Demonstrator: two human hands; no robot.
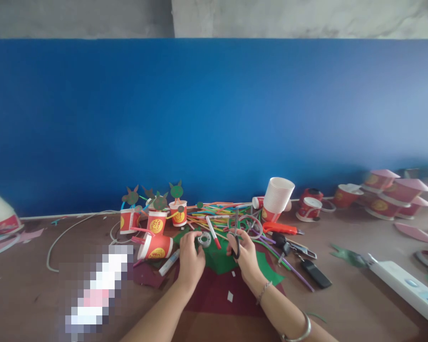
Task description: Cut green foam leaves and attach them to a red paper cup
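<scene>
Black-handled metal scissors (236, 237) are gripped in the curled right hand (242, 246); a grey ring-shaped roll (204, 239) is held at the fingertips of the part-open left hand (192, 256), left of them.

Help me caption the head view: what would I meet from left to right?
Paper cup at the edge, toppled red cup, left hand, red-capped marker, right hand holding scissors, orange utility knife, white power strip.

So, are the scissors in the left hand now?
No, the scissors are in the right hand, while the left hand is at a small grey ring.
</scene>
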